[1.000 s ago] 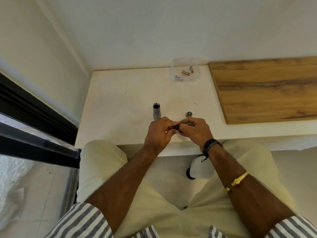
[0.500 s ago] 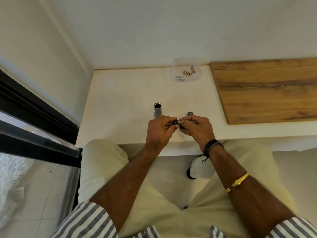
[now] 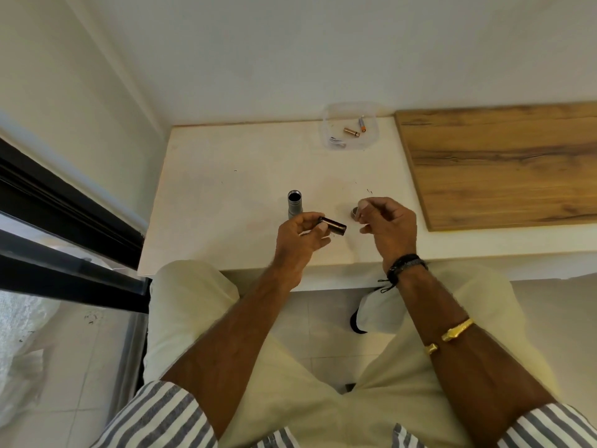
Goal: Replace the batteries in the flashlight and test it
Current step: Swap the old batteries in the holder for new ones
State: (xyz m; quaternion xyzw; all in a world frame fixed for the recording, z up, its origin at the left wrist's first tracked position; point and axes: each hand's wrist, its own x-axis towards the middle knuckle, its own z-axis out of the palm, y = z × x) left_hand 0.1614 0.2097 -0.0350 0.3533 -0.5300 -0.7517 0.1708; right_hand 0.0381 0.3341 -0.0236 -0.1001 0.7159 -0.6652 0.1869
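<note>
The flashlight body (image 3: 294,204), a silver tube, stands upright with its dark open end up on the white table (image 3: 226,176), which is the broadest thing we see. A wooden board (image 3: 497,166) lies flat on the right part of the table, reaching back to the wall. Both hands are raised over the table's near edge, a little apart from each other. Our left hand (image 3: 300,236) pinches one end of a black cylinder (image 3: 336,225) between thumb and fingers, just in front of the flashlight body, with the free end pointing toward the right hand (image 3: 389,224). That right hand has its fingers curled and its thumb and forefinger drawn together; we cannot tell whether it holds anything. At the back of the table, near the wall, sits a clear container (image 3: 371,137) with two batteries (image 3: 351,132) lying in it. A small round cap (image 3: 354,212) rests on the table, partly hidden behind the right fingertips.
</note>
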